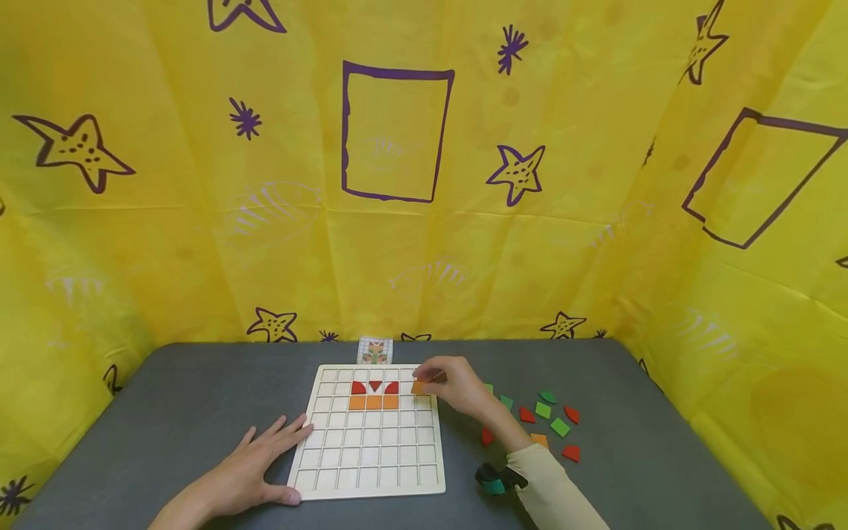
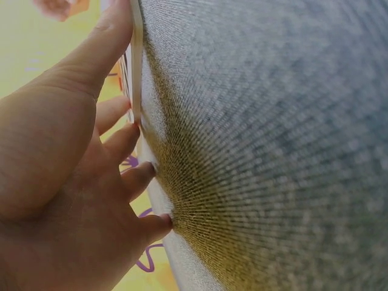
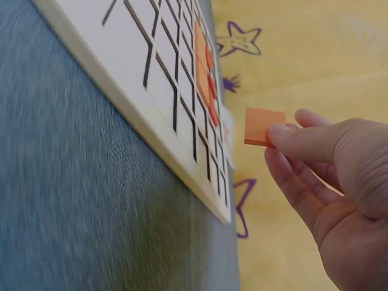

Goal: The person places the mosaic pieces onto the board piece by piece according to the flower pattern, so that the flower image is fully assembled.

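Note:
A white grid board (image 1: 365, 457) lies on the dark table, with red pieces (image 1: 358, 388) in one row and orange squares (image 1: 374, 403) in the row below. My right hand (image 1: 457, 384) is over the board's upper right edge. Between its thumb and fingers it pinches an orange square tile (image 3: 257, 124), held above the board in the right wrist view. My left hand (image 1: 250, 470) rests at the board's left side, fingers spread, thumb (image 2: 100, 45) and fingertips touching the edge.
Loose green tiles (image 1: 560, 427) and red quarter-round tiles (image 1: 571, 453) are scattered on the table right of the board, partly behind the right forearm. A small pattern card (image 1: 375, 351) lies beyond the board's far edge. Yellow cloth (image 1: 397, 258) surrounds the table.

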{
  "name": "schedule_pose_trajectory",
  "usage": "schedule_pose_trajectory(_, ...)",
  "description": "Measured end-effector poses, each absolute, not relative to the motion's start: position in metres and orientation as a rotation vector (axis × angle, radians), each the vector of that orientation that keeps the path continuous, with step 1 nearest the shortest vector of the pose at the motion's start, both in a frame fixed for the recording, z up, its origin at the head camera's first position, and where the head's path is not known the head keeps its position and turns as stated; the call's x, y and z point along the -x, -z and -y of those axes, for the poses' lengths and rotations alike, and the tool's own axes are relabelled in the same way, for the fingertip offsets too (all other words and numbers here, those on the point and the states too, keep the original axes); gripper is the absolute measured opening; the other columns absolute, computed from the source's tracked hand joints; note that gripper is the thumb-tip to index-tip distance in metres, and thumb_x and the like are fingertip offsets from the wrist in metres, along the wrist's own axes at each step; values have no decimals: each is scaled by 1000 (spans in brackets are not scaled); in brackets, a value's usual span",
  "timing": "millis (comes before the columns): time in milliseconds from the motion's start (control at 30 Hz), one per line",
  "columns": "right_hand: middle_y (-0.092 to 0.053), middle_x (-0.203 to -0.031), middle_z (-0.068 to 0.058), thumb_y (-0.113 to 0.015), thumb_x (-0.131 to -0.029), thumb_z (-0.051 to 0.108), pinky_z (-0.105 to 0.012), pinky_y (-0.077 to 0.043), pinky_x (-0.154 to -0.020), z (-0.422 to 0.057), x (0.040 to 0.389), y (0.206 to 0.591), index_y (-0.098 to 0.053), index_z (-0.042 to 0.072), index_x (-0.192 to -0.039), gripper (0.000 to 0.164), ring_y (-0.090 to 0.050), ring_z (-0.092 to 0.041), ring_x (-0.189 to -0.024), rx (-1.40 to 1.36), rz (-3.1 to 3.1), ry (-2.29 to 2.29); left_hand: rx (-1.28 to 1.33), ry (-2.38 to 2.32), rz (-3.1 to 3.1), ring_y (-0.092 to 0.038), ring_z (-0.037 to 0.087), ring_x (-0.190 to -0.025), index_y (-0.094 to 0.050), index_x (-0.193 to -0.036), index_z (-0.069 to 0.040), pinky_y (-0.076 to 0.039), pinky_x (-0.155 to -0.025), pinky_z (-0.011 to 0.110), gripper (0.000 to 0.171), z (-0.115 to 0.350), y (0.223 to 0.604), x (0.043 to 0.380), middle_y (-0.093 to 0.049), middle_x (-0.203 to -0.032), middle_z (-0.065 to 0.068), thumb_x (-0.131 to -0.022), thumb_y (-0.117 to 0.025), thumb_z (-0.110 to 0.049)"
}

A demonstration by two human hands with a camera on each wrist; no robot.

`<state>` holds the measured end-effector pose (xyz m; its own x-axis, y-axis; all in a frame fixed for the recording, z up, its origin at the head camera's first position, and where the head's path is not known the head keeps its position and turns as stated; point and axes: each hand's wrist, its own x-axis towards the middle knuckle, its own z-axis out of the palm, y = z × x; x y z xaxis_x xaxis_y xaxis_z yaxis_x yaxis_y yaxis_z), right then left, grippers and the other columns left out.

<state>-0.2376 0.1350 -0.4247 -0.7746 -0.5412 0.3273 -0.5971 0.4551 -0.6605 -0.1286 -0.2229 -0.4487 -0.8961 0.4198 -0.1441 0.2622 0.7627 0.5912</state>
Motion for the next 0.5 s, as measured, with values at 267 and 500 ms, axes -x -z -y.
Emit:
schedule_pose_trajectory(267,-72,-96,-7,-73,-83,-4,-24,-55,-76,-107,235,432,-73,1,-102,19,-63,-9,-84,-1024,2682,-1419,-508,-843,-2689,-16,54,-141,-44,-148,-16,-1,-103,76,99,222,447,128,-32,-157,15,-65,-81,-56)
schedule_pose_trajectory(500,-71,-92,-7,-74,-83,-4,-21,-54,-76,-87,233,444,-73,3,-100,19,-62,-4,-82,-1114,2682,-1455,-460,-836,-2676,-15,52,-143,-44,-148,-17,1,-104,76,99,223,447,128,-32,-157,14,-65,-82,-56)
